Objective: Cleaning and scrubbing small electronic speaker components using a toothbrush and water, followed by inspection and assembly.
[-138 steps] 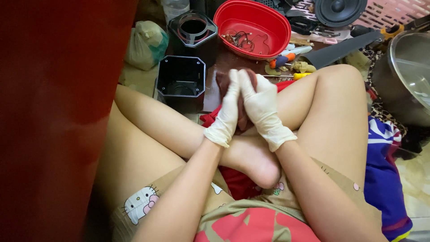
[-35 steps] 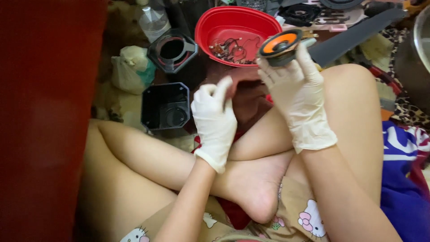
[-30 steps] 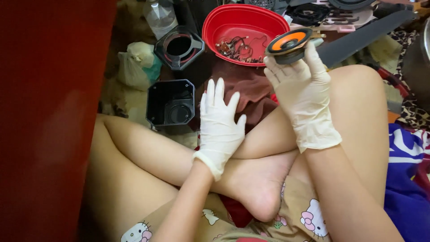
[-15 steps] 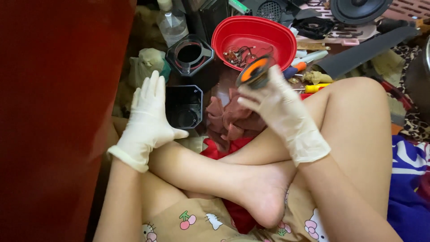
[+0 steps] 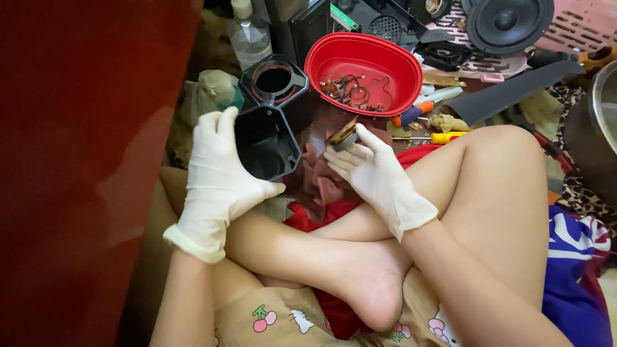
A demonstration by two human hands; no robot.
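Note:
My left hand (image 5: 217, 173), in a pale glove, grips a black square speaker housing (image 5: 267, 141) and tilts its open side toward me. My right hand (image 5: 376, 173), gloved too, pinches a small round speaker driver (image 5: 344, 136) just right of the housing, seen edge-on. Both hands hover above my crossed bare legs and a crumpled reddish cloth (image 5: 318, 180).
A second black housing (image 5: 273, 80) stands behind the first. A red oval bowl (image 5: 385, 54) holds wires and small parts. Screwdrivers (image 5: 418, 112), a plastic bottle (image 5: 247, 35), a large black speaker (image 5: 508, 22) and a metal pot (image 5: 594, 128) crowd the floor. A red panel (image 5: 83, 160) fills the left.
My left hand reached left, took the black housing and lifted it. My right hand brought the small driver down from near the red bowl toward the housing.

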